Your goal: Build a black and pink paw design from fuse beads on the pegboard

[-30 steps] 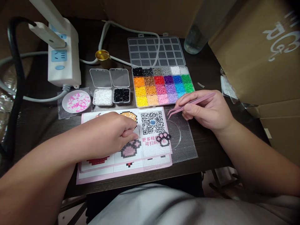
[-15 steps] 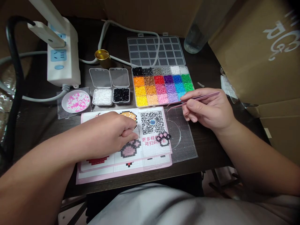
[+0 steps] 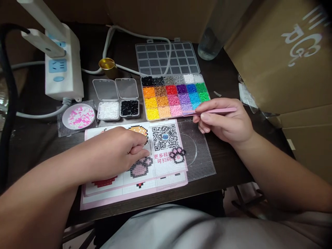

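Note:
Pink tweezers (image 3: 220, 110) are held in my right hand (image 3: 225, 119), lying nearly level with their tips pointing left over the front edge of the bead box (image 3: 171, 93). My left hand (image 3: 121, 148) rests on the pattern sheet (image 3: 103, 199), thumb and forefinger pinched at the left edge of a clear pegboard (image 3: 166, 181). On that board, over the QR code (image 3: 166, 138), sits a paw shape of black and pink beads (image 3: 177, 155) whose large lower pad has a pale centre. My left wrist hides part of the printed patterns.
A dish of pink and white beads (image 3: 79, 116) stands at the left. Two small open boxes hold white beads (image 3: 109, 110) and black beads (image 3: 129, 108). Behind are a gold cup (image 3: 107, 65), a power strip (image 3: 63, 65) and a cable. Another pegboard (image 3: 203, 162) lies right.
The tweezers' tips, spread apart before, are now close together, and the tweezers lie more level. My left hand keeps its place on the sheet. The whole view has shifted slightly.

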The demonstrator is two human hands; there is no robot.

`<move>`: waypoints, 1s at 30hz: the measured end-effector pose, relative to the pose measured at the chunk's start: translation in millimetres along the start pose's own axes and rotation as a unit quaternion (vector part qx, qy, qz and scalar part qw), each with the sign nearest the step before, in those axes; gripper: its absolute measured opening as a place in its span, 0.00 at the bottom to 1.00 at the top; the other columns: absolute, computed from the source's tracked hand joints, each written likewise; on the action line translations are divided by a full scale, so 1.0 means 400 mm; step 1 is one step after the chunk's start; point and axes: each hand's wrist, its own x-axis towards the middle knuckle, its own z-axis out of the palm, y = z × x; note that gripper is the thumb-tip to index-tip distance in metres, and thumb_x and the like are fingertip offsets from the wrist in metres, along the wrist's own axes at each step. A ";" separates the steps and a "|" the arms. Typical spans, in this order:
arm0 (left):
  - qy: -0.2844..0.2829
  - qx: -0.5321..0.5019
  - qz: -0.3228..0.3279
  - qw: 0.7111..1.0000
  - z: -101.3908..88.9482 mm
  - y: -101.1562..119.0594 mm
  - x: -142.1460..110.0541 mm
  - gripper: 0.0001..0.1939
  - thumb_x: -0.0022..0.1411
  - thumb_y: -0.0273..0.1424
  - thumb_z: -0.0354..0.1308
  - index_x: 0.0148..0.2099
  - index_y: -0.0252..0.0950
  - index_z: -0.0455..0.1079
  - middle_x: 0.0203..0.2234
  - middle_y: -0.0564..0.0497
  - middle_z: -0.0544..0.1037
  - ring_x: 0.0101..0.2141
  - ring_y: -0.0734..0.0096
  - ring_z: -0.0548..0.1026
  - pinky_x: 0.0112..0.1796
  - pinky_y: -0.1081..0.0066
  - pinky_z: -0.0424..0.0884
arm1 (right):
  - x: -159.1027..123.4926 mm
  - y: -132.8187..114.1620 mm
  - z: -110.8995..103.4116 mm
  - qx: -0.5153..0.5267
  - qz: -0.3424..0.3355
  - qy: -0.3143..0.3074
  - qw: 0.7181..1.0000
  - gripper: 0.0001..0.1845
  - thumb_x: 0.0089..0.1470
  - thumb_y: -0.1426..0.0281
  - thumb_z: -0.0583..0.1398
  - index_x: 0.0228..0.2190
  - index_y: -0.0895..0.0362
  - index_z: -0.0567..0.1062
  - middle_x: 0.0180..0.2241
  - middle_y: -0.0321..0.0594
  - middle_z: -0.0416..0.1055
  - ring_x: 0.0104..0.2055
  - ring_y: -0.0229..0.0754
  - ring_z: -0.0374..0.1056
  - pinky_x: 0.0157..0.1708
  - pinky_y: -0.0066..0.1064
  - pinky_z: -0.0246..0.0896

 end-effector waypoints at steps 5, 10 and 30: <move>-0.009 0.021 -0.003 1.000 0.001 -0.005 0.000 0.21 0.64 0.46 0.53 0.24 0.40 0.57 0.18 0.54 0.68 0.19 0.73 0.61 0.22 0.68 0.53 | 0.001 0.000 -0.001 -0.007 -0.006 0.004 1.000 0.08 0.50 0.65 0.74 0.34 0.53 0.86 0.29 0.39 0.83 0.19 0.34 0.69 0.19 0.30 0.65; -0.009 0.023 0.000 1.000 0.001 -0.001 -0.002 0.22 0.64 0.45 0.52 0.23 0.39 0.56 0.18 0.54 0.67 0.19 0.74 0.60 0.21 0.69 0.53 | 0.003 0.001 -0.002 -0.009 -0.005 0.005 1.000 0.07 0.51 0.65 0.74 0.34 0.52 0.87 0.29 0.38 0.83 0.19 0.34 0.68 0.19 0.30 0.65; 0.014 -0.011 0.047 0.999 0.002 -0.002 -0.002 0.21 0.60 0.37 0.58 0.22 0.40 0.50 0.15 0.56 0.59 0.17 0.75 0.53 0.19 0.68 0.48 | 0.000 0.004 0.001 -0.018 0.002 0.009 1.000 0.06 0.51 0.63 0.74 0.34 0.48 0.87 0.29 0.37 0.82 0.19 0.36 0.66 0.18 0.33 0.62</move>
